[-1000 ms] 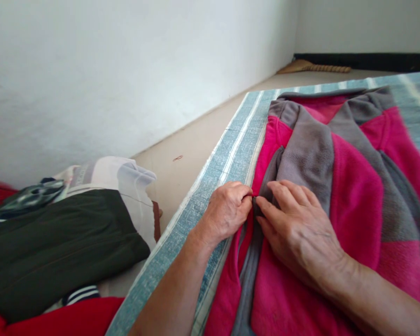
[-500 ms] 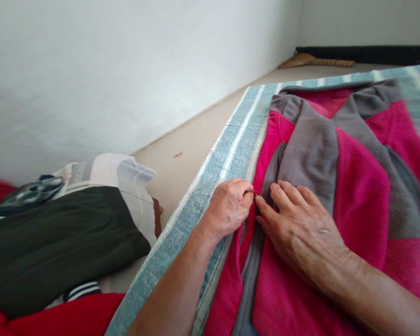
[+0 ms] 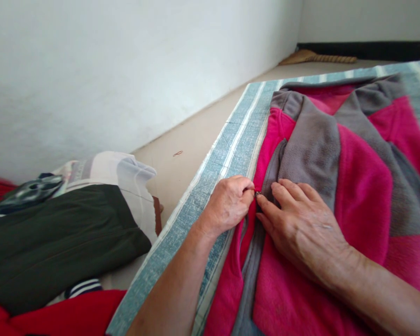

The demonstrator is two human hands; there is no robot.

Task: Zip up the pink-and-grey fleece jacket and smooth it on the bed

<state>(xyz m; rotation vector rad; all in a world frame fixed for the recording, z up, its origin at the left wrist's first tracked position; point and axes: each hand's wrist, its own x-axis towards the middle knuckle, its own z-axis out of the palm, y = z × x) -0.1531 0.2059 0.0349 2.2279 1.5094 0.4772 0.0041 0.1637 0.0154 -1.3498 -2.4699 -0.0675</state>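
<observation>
Striped blue mat on the floor carries a pink-and-grey fleece jacket. Left hand pinches its front edge, fingers closed; right hand rests flat, fingers spread, fingertip beside. Folded clothes left; broom by far wall.

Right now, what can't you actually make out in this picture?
- Head view: what the left hand pinches on the pink and grey fleece garment; its fingers cover it.
- The garment's lower part, cut off by the bottom edge.
- The folded clothes pile runs past the left edge.
- The right hand hides the fleece beneath.
</observation>
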